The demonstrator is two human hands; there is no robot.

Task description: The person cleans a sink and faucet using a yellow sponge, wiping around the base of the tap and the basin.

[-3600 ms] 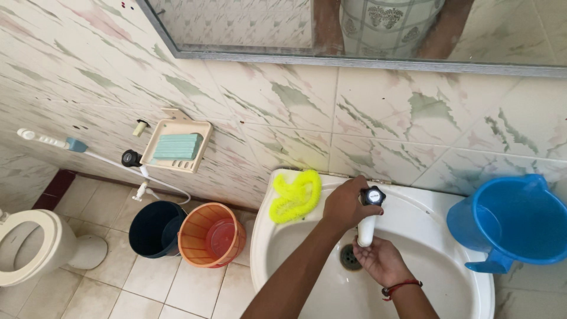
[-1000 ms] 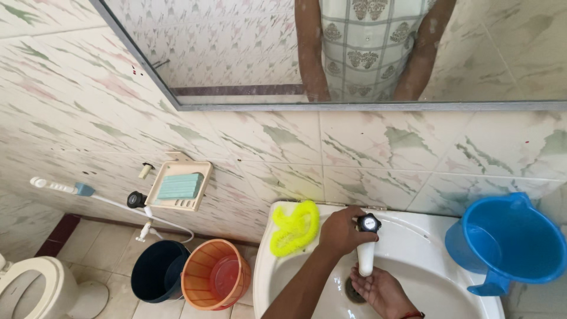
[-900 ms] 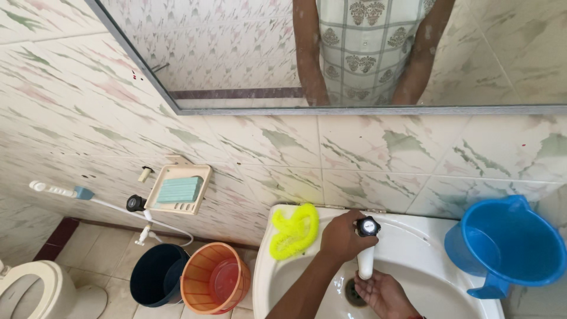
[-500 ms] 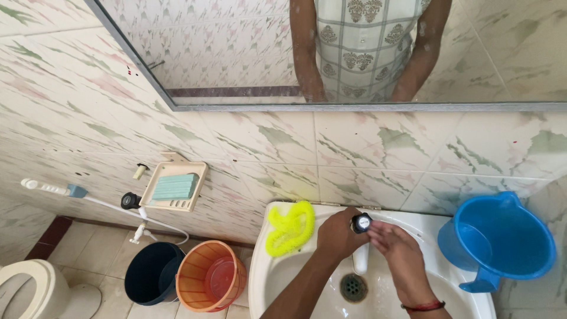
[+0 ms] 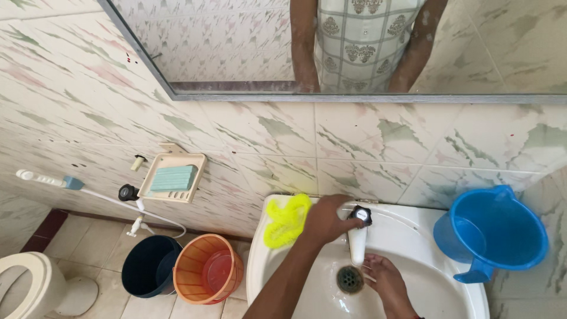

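A white tap [image 5: 357, 247] with a black knob [image 5: 361, 214] stands at the back of a white washbasin [image 5: 438, 277]. My left hand [image 5: 326, 220] reaches in from the lower left, its fingers closed around the knob. Just below the spout, beside the drain [image 5: 349, 279], my right hand [image 5: 384, 282] is held open with fingers spread inside the bowl. A yellow fluffy scrubber [image 5: 286, 220] lies on the basin's rim to the left of my left hand.
A blue plastic bucket [image 5: 495, 233] sits on the basin's right edge. On the floor at left stand an orange basket [image 5: 207, 269] and a dark bucket [image 5: 149, 266]. A soap dish [image 5: 172, 177], a spray hose [image 5: 42, 177] and a toilet [image 5: 26, 286] lie further left; a mirror [image 5: 354, 41] hangs above.
My right hand, which was up beside the knob half a second ago, has dropped back under the spout. My left hand stays on the knob.
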